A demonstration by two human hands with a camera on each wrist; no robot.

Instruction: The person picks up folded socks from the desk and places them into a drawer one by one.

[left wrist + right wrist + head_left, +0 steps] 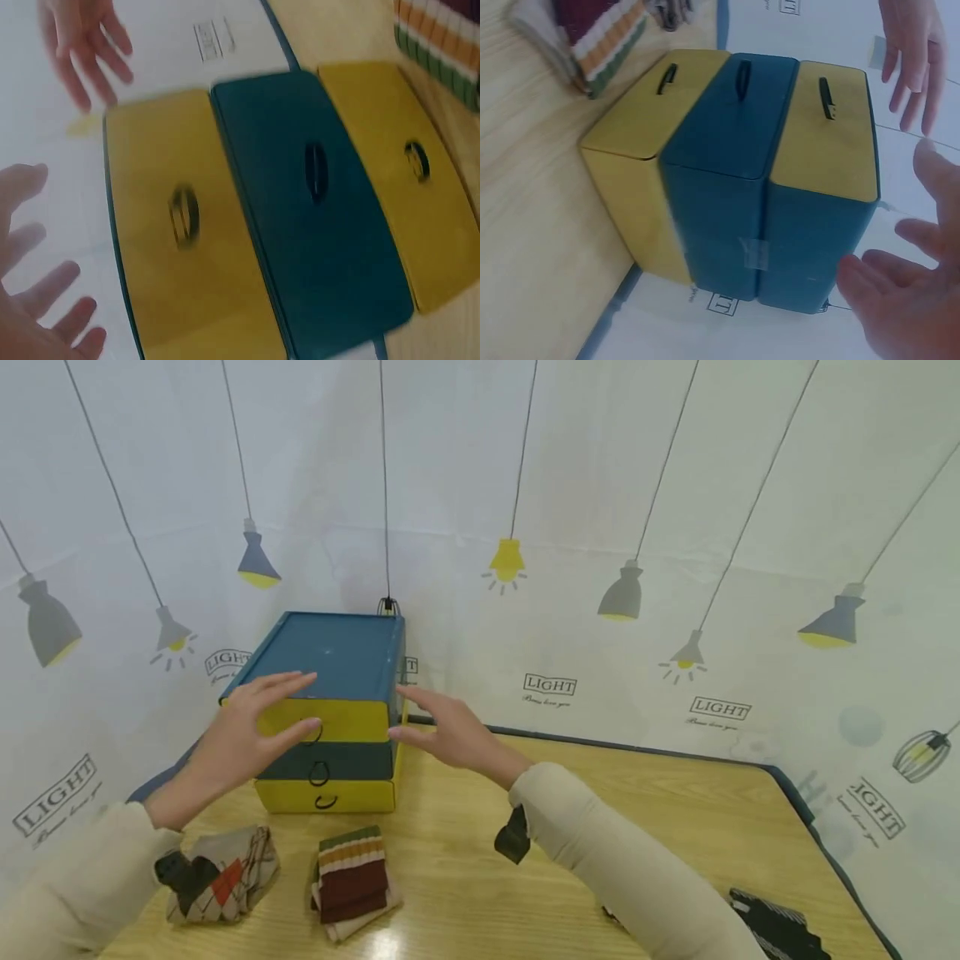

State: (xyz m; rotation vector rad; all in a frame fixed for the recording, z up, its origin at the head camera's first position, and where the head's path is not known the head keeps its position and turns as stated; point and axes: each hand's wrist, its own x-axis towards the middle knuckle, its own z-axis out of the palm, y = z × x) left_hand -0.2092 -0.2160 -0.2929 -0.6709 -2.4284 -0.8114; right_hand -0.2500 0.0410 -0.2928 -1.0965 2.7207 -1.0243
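Observation:
Three shallow drawer boxes stand stacked on the table: a top one with a blue lid (330, 652) and yellow front, a dark teal drawer (352, 763) in the middle, and a yellow drawer (367, 795) at the bottom. Each front carries a small black loop handle. My left hand (243, 727), fingers spread and nothing in it, hovers before the upper left front of the stack. Level with it, my right hand (450, 731) reaches toward the upper right front corner, its thumb and fingers apart. Both wrist views show the spread fingers beside the top yellow front (180, 217).
On the wooden table (465, 860) before the stack lie a folded argyle knit (251, 860) and a folded striped knit with ribbed cuff (352, 881). Dark folded fabric (776, 922) lies at the right, near my forearm. A lamp-printed curtain (465, 635) hangs behind.

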